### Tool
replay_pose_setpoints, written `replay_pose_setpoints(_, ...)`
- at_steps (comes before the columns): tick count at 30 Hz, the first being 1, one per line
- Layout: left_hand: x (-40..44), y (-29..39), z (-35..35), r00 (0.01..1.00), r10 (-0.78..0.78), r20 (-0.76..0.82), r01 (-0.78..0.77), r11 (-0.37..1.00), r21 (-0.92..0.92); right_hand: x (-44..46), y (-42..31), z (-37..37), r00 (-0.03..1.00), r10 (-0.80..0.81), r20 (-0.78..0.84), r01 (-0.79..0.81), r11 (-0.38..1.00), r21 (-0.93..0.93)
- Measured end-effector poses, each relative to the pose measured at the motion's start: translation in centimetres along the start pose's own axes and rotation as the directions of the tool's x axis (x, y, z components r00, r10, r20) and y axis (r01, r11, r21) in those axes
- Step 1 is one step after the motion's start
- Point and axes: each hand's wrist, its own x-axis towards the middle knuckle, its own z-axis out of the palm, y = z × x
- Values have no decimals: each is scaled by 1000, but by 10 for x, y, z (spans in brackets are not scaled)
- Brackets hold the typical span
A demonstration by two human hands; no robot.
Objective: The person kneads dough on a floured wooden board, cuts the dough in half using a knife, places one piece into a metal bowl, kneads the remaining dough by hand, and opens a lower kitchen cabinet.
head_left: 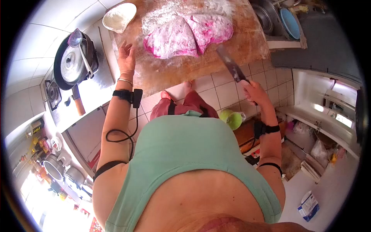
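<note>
1. Pink dough (170, 40), dusted white, lies on the wooden board (158, 71); a split divides it into two portions, side by side;
2. left hand (126, 58) is empty, fingers loosely spread, at the board's left edge; a pale bowl (119, 17) sits just beyond;
3. right hand (254, 92) grips a knife (230, 63) by its handle; the blade's tip is near the dough.

Pink dough (172, 38) — knife (230, 65) in right hand (255, 92)

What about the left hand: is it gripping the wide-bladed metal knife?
No, the right hand grips that metal knife, while the left hand is open.
</note>
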Motion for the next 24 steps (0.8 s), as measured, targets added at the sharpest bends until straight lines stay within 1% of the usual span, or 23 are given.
replay_pose_setpoints(1,8,-1,-3,998,-6,-67,9,998,57,5,-6,-10,1000,-16,1,16,1000,-6)
replay_pose_setpoints(3,20,2,-1,996,12,-94,-10,1000,20,18,-24,-34,996,-50,-77,50,999,5)
replay_pose_setpoints(4,25,6,2,986,-54,-156,53,999,-9,38,-21,-44,995,-71,-76,71,997,-2)
replay_pose_setpoints(5,31,10,3,969,-121,-217,115,993,-40,66,-12,-50,952,-216,-217,199,975,-97)
replay_pose_setpoints(6,43,-1,2,957,-131,-258,123,991,-48,93,-6,-56,869,-364,-337,310,929,-203)
replay_pose_setpoints(7,49,2,3,953,-116,-281,108,993,-46,113,-10,-62,863,-386,-324,334,920,-207)
replay_pose_setpoints(9,57,9,7,943,-237,-232,200,965,-171,151,-22,-73,734,-530,-425,365,836,-410)
replay_pose_setpoints(10,60,11,8,950,-215,-226,188,972,-138,164,-29,-79,732,-548,-404,389,824,-412)
replay_pose_setpoints(12,68,15,16,925,-242,-295,203,967,-156,194,-49,-91,695,-533,-482,131,754,-644)
replay_pose_setpoints(13,71,16,19,914,-259,-313,215,962,-168,212,-53,-98,695,-551,-462,157,743,-650)
replay_pose_setpoints(14,76,17,20,919,-257,-299,214,962,-169,228,-55,-103,679,-577,-454,104,688,-718)
replay_pose_setpoints(15,79,23,19,912,-258,-319,213,962,-169,244,-54,-107,665,-599,-447,43,627,-778)
replay_pose_setpoints(17,81,34,23,948,-200,-248,180,979,-101,262,-59,-111,677,-598,-429,24,601,-799)
replay_pose_setpoints(18,87,30,33,946,-79,-313,24,984,-176,262,-65,-111,688,-599,-410,11,573,-819)
replay_pose_setpoints(19,97,19,24,944,-87,-317,31,983,-179,262,-70,-112,698,-597,-395,-4,548,-837)
replay_pose_setpoints(20,109,3,5,947,-214,-240,171,967,-187,262,-76,-111,701,-596,-391,-6,544,-839)
replay_pose_setpoints(21,113,-8,-3,927,-338,-161,308,933,-185,261,-82,-110,737,-568,-367,-1,541,-841)
replay_pose_setpoints(22,105,18,14,871,-411,-268,287,870,-401,267,-85,-112,770,-541,-339,6,537,-843)
replay_pose_setpoints(23,98,34,19,867,-415,-277,287,868,-405,271,-90,-115,771,-545,-329,12,529,-849)
replay_pose_setpoints(24,92,43,19,874,-432,-222,293,833,-468,281,-91,-119,628,-704,-331,106,499,-860)
